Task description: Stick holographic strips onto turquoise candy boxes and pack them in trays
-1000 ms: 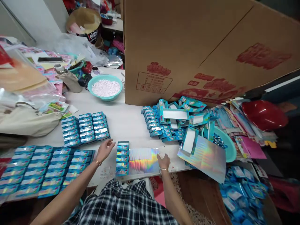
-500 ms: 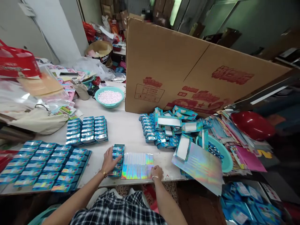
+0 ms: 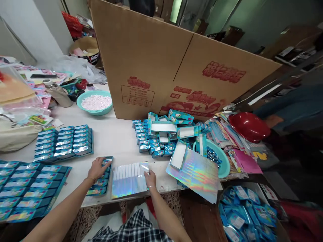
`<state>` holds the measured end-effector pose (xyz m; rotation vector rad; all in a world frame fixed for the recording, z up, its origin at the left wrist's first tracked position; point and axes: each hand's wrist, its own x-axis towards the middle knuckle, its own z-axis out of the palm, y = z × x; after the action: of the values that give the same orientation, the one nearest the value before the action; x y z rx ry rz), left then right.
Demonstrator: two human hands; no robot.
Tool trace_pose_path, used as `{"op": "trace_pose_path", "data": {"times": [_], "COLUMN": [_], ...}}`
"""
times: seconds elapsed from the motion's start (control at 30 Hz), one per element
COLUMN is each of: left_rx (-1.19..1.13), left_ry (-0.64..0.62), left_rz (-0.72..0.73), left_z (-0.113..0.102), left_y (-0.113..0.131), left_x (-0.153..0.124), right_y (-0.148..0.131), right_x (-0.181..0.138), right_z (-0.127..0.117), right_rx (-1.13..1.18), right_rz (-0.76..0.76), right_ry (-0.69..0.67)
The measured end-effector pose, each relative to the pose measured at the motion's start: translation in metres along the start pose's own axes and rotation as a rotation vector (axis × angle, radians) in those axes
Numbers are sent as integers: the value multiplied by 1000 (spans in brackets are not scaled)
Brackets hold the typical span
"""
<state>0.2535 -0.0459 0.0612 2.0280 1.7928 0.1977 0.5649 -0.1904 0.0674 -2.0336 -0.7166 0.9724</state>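
Observation:
My left hand (image 3: 97,168) lies with fingers spread on a short row of small blue packets (image 3: 101,178) at the table's near edge. Right beside it lies a holographic sticker sheet (image 3: 128,179). My right hand (image 3: 150,177) pinches the sheet's right edge, fingers together at a strip there. A heap of the same blue packets and open blue boxes (image 3: 161,136) sits behind the sheet. Another holographic sheet (image 3: 196,174) hangs over the table edge to the right.
Blocks of lined-up blue packets (image 3: 64,141) fill the left of the table (image 3: 118,134). A teal bowl of white pieces (image 3: 94,102) and a big cardboard box wall (image 3: 156,67) stand behind. Right: a teal bowl (image 3: 223,161), a red bowl (image 3: 248,126), a box of packets (image 3: 242,211) below.
My left hand came down from the air onto the short row of packets. My right hand slid left along the sheet's edge and pinched it. The camera has swung right.

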Motion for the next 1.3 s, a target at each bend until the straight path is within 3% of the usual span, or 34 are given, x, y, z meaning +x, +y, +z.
{"op": "trace_pose_path", "data": {"times": [0.07, 0.27, 0.37, 0.47, 0.6, 0.7, 0.77, 0.9, 0.93, 1.0, 1.07, 1.1, 1.2, 1.3], "left_rx": [9, 56, 47, -203, -357, -431, -494, -651, -672, -659, -603, -576, -525, -537], "left_ry": [0, 1, 145, 196, 110, 20, -86, -303, -312, -287, -253, -241, -239, -275], "left_rz": [4, -23, 30, 285, 703, 755, 729, 671, 664, 675, 715, 741, 821, 837], "left_z": [-1, -8, -15, -28, -52, -63, -64, -64, -65, -69, -75, -79, -91, -102], "left_y": [-1, 8, 47, 123, 236, 284, 295, 291, 290, 289, 291, 292, 297, 298], "left_x": [2, -1, -9, -26, -53, -60, -57, -52, -52, -55, -57, -58, -58, -56], "right_y": [-10, -38, -54, -69, -88, -97, -98, -94, -95, -103, -120, -130, -162, -179], "right_x": [0, 18, 14, -5, -36, -52, -59, -68, -70, -76, -80, -82, -81, -75], "right_z": [-45, -219, -253, -241, -205, -190, -185, -182, -182, -181, -179, -178, -173, -167], "right_rx": [22, 223, 323, 308, 261, 280, 306, 226, 156, -45, -290, -411, -694, -820], "right_rz": [-81, -210, -215, -231, -242, -264, -272, -274, -300, -425, -639, -756, -1015, -1123], "right_ry": [55, 239, 121, -11, -137, -236, -278, -261, -206, 27, 273, 323, 184, 73]}}
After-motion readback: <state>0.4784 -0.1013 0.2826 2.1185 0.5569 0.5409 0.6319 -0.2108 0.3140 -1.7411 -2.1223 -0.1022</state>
